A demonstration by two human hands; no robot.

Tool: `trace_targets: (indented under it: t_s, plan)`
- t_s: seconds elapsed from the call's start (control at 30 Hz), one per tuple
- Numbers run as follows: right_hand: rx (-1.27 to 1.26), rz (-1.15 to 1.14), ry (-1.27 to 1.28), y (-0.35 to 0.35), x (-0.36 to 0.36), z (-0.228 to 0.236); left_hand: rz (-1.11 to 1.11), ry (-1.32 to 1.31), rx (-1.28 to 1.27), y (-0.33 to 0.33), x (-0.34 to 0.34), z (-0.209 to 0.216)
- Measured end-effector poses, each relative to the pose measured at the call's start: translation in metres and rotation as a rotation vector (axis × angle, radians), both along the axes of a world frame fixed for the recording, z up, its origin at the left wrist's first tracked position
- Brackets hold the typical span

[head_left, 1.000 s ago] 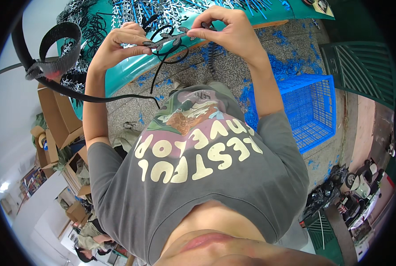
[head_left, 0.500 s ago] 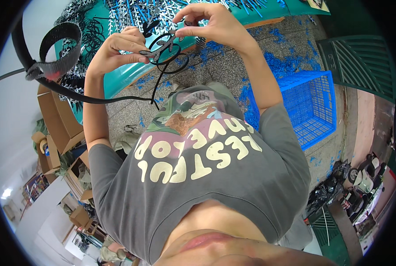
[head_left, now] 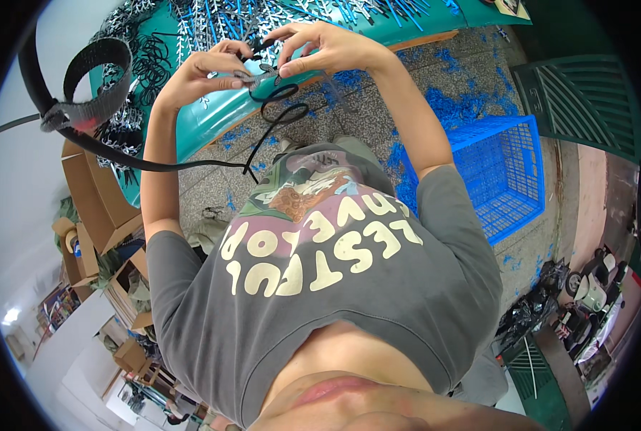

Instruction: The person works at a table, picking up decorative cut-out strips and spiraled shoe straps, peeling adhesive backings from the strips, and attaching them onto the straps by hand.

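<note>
Green sheeting (head_left: 205,123) is covering the table (head_left: 435,37) in front of me, and a heap of silver, black and blue leafy pieces (head_left: 205,23) is lying across it. Toward its left side a tangle of dark cord (head_left: 151,61) is sitting. On the speckled floor (head_left: 370,118), blue scraps (head_left: 457,108) are lying beside a blue crate (head_left: 503,179), which is standing to my right.

Between my two hands, near the table's front edge, a grey leafy strip (head_left: 265,76) is hanging in the air. My left hand (head_left: 202,72) is clamping one end between thumb and fingers. My right hand (head_left: 327,49) is resting at the other end; whether its thumb and forefinger are squeezing or only touching, I cannot tell. Black loops (head_left: 296,106) are dangling below, and I cannot tell whether they are joined to the strip.

I am judging this step to be fingertip adjusting of the strip. Next, the work is probably calling for a firm left pinch as an anchor, with the right fingertips working along the leaves and the loops hanging clear.
</note>
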State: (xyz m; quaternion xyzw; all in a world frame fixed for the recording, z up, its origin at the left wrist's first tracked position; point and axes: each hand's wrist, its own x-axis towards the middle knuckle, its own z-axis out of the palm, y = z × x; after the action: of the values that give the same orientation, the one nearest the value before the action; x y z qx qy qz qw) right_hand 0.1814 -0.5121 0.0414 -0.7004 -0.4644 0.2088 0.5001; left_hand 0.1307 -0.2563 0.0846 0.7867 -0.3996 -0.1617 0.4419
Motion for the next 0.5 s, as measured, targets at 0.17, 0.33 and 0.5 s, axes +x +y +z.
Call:
trace_targets:
  t_s: [0.17,0.33,0.5]
  plan:
    - [0.05,-0.18,-0.189,0.009,-0.008,-0.022,0.257,0.04,0.081,-0.017,0.0,0.009]
    - [0.12,-0.387,-0.244,0.026,-0.018,-0.035,0.144,-0.188,0.457,-0.041,0.008,0.014]
    - [0.478,-0.583,-0.008,0.036,-0.033,-0.046,0.349,0.057,0.388,-0.034,0.016,0.02]
